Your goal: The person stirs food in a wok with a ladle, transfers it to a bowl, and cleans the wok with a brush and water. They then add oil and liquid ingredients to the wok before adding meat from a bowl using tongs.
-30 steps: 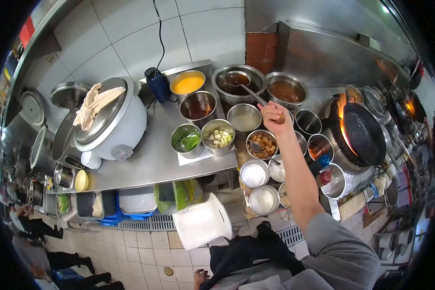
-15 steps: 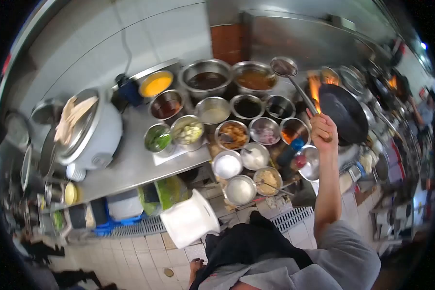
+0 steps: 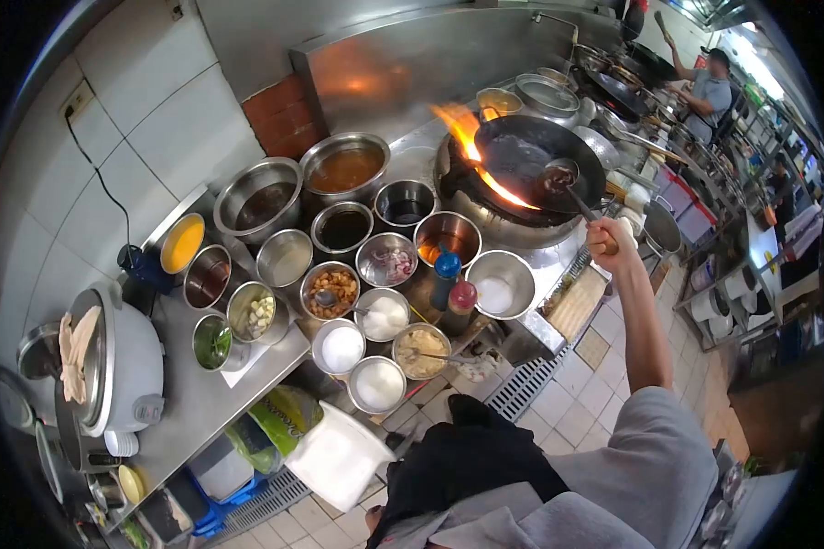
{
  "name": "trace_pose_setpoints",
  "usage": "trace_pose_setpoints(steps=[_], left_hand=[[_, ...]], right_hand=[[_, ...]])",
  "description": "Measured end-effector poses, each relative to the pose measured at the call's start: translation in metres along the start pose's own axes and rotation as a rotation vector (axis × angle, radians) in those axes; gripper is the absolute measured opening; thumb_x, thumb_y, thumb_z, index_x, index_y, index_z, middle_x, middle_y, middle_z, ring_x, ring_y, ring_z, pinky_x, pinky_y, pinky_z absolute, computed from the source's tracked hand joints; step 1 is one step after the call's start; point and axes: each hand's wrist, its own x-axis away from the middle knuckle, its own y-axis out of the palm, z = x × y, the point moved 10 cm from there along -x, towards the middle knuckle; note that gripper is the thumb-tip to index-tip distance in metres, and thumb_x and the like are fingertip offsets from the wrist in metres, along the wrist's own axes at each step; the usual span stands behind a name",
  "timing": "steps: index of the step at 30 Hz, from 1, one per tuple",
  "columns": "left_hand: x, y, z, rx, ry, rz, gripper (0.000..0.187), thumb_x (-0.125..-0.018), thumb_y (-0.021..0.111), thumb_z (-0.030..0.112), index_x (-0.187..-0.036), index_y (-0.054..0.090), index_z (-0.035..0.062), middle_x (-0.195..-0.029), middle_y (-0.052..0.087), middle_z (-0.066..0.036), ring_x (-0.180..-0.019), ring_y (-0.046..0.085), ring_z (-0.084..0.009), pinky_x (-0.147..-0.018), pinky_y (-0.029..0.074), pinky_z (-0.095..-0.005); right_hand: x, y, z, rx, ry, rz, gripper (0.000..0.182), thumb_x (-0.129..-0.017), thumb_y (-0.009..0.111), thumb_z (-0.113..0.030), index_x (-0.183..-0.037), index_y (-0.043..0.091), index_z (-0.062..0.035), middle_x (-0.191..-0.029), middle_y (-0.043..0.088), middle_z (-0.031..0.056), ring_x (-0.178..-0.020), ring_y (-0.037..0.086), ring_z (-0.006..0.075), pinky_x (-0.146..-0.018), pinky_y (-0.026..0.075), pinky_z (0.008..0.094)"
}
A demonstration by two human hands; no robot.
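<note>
My right hand is closed around the handle of a metal ladle. The ladle's bowl rests inside or just over the right side of a black wok and looks dark within. Orange flame rises along the wok's left edge and licks past its front. Low beside my dark apron, only a sliver of my left hand shows, its fingers hidden.
Left of the wok stand several metal bowls, including dark sauce and fried pieces. Blue-capped and red-capped bottles stand nearby. A rice cooker is far left, a white stool below. Another person works beyond.
The ladle has come down from above the sauce bowls to the wok, with my right hand lowered. My view has turned to the right, bringing the wok nearer the middle.
</note>
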Motion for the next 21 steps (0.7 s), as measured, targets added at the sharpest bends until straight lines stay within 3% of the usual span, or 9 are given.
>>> trace_pose_setpoints(steps=[3,6,9,11,14,19,21], left_hand=[[0.01,-0.006,0.042,-0.12,0.219,-0.016,0.038,-0.078,0.064,0.031,-0.097,0.071,-0.002,-0.092,0.07,-0.023,-0.089,0.069,-0.0312,-0.082,0.053,-0.0391],[0.024,0.002,0.076,-0.498,0.65,-0.009,0.041,-0.078,0.064,0.032,-0.095,0.071,-0.0045,-0.092,0.07,-0.023,-0.088,0.069,-0.0299,-0.081,0.053,-0.0389],[0.013,-0.013,0.051,-0.006,0.064,0.006,0.041,-0.078,0.066,0.029,-0.095,0.069,-0.0081,-0.09,0.07,-0.022,-0.084,0.069,-0.0294,-0.077,0.054,-0.0368],[0.012,-0.009,0.047,0.063,0.037,0.02,0.041,-0.077,0.067,0.026,-0.099,0.067,-0.0093,-0.088,0.07,-0.021,-0.081,0.069,-0.0281,-0.073,0.055,-0.0348],[0.015,-0.002,0.031,0.24,-0.077,-0.002,0.046,-0.076,0.069,0.019,-0.11,0.061,-0.011,-0.086,0.07,-0.019,-0.076,0.069,-0.0234,-0.067,0.055,-0.031],[0.045,0.001,0.027,0.292,-0.174,-0.002,0.047,-0.077,0.067,0.017,-0.113,0.06,-0.0113,-0.086,0.07,-0.018,-0.073,0.068,-0.0215,-0.065,0.054,-0.0305],[0.065,-0.017,0.061,0.171,-0.077,-0.057,0.047,-0.078,0.066,0.015,-0.116,0.058,-0.0116,-0.085,0.07,-0.018,-0.071,0.068,-0.0224,-0.063,0.055,-0.0321]], right_hand=[[0.012,-0.024,-0.011,0.189,-0.022,0.145,0.016,-0.083,0.056,-0.007,-0.071,0.045,-0.009,-0.057,0.047,-0.0016,-0.041,0.046,0.0063,-0.032,0.033,0.0214],[0.033,-0.023,-0.024,0.542,-0.196,0.248,0.01,-0.081,0.056,-0.007,-0.075,0.048,-0.0061,-0.058,0.049,0.0018,-0.041,0.048,0.0101,-0.032,0.034,0.0246],[0.016,-0.024,-0.028,0.93,-0.398,0.327,0.007,-0.08,0.056,-0.006,-0.08,0.049,-0.0032,-0.058,0.05,0.0041,-0.041,0.049,0.0136,-0.032,0.034,0.0289],[0.003,-0.011,-0.019,1.148,-0.462,0.405,0.008,-0.08,0.056,-0.005,-0.084,0.049,-0.0024,-0.059,0.051,0.0045,-0.04,0.048,0.0148,-0.033,0.035,0.0323],[-0.006,0.041,-0.003,0.884,-0.503,0.133,0.008,-0.081,0.055,-0.004,-0.085,0.049,-0.0031,-0.059,0.051,0.0042,-0.039,0.046,0.014,-0.032,0.035,0.0312],[-0.001,0.164,0.066,0.299,-0.002,-0.198,0.008,-0.088,0.055,-0.013,-0.087,0.048,-0.0096,-0.065,0.049,-0.001,-0.041,0.041,0.0044,-0.032,0.029,0.0201],[-0.011,0.216,0.102,0.245,0.152,-0.385,0.009,-0.089,0.055,-0.012,-0.086,0.046,-0.0103,-0.065,0.049,-0.0009,-0.042,0.04,0.0043,-0.032,0.029,0.0203]])
